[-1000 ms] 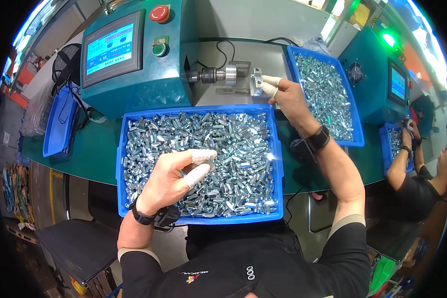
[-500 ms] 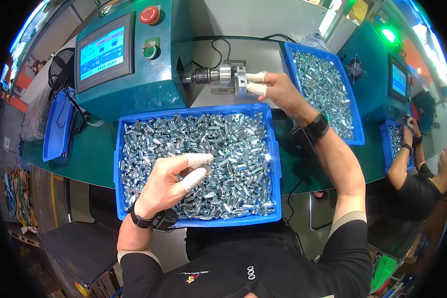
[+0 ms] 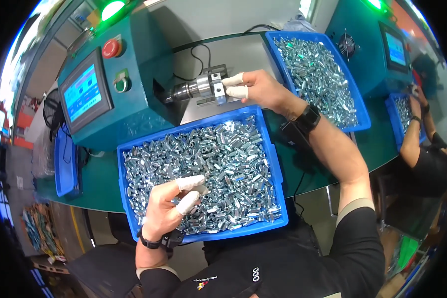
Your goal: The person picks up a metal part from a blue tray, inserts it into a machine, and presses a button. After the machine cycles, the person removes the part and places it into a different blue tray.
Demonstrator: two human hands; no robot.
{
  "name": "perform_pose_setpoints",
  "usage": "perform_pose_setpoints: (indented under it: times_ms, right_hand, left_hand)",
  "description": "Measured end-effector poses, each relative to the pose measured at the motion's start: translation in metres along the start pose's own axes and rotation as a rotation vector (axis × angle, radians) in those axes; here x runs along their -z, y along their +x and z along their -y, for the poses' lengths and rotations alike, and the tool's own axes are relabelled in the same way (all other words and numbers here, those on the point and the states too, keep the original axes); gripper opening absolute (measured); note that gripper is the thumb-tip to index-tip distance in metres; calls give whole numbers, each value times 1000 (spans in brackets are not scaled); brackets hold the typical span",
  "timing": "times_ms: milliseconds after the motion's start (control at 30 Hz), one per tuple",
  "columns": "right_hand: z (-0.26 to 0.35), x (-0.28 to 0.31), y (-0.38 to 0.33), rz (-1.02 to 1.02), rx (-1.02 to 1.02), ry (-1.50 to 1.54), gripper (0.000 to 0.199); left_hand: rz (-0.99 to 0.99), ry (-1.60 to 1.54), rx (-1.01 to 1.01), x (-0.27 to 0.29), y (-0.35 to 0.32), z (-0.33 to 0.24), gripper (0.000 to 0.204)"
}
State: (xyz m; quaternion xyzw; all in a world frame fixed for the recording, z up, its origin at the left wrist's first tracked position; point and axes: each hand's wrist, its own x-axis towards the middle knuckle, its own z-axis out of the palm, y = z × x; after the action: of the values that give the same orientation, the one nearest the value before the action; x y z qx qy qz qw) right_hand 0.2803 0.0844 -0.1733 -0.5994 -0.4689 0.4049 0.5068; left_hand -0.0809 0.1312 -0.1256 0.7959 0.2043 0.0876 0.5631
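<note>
My left hand [image 3: 165, 204] hovers over a blue tray [image 3: 278, 198] heaped with small shiny hexagonal metal pieces [image 3: 233, 169]. Its thumb and fingers, in white finger cots, curl toward each other; anything between the tips is hidden. My right hand [image 3: 263, 90] reaches to a metal clamp block [image 3: 217, 89] on the spindle [image 3: 186, 92] of a green machine [image 3: 134, 94]. Two cot-covered fingertips close in against the block's right side. Whatever they grip there is too small or covered to make out.
A second blue tray [image 3: 360, 107] of similar metal pieces stands at the right. The machine carries a screen [image 3: 86, 93], a red button [image 3: 112, 48] and a green button [image 3: 120, 83]. Farther right, another person's arm [image 3: 412, 134] works beside another green machine [image 3: 370, 54].
The whole view has turned, so the machine appears tilted and farther left, with its green lamp now showing. My right hand stays at the clamp block; my left remains over the tray.
</note>
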Motion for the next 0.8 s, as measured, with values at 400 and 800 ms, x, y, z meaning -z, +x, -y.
perform_pose_setpoints:
  times_ms: [400,800]
  right_hand:
    - [7,-1,-2,24,-22,-2,38]
    - [7,1,-2,13,13,6,38]
  left_hand:
    - [-28,-73,-2,2,-1,8,32]
    - [-24,-75,-18,1,0,8,31]
